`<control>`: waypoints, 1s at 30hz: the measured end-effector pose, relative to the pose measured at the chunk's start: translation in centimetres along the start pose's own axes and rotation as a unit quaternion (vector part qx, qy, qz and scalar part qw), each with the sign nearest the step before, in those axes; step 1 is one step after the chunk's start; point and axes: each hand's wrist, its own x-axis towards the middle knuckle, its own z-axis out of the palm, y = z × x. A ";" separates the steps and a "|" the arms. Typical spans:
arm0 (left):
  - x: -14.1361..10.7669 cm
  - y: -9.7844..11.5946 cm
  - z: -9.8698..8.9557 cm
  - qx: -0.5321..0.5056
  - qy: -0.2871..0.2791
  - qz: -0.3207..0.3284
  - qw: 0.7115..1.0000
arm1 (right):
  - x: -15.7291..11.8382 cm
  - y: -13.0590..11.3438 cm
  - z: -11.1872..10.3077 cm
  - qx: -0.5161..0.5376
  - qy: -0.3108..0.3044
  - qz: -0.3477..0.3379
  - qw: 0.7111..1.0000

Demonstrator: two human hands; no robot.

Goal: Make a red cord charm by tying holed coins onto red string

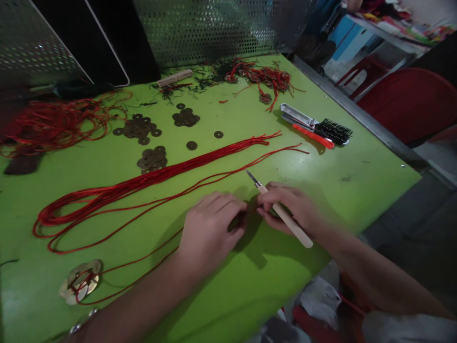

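Two red cords (143, 257) run from a ring of brass coins (81, 282) at the lower left to my left hand (214, 224), whose fingers are closed round them. Close to its right, my right hand (289, 205) is pinched, with a wooden-handled pointed tool (291, 224) lying across its fingers, metal tip toward the upper left. What sits between the fingertips of both hands is too small to make out. Beyond the hands lies a long looped bundle of red cords (171, 169).
Loose coins lie in piles (139, 127) on the green table (228, 305). Tangled red cord (71, 119) is at the left, knotted coin pieces (267, 78) at the back. A black brush (333, 131) and an orange-handled item (312, 136) lie at the right, near a red chair (410, 105).
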 end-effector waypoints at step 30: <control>0.0 0.0 -0.2 0.084 0.033 0.070 0.993 | 0.4 -0.1 -0.1 -0.014 0.007 0.081 0.997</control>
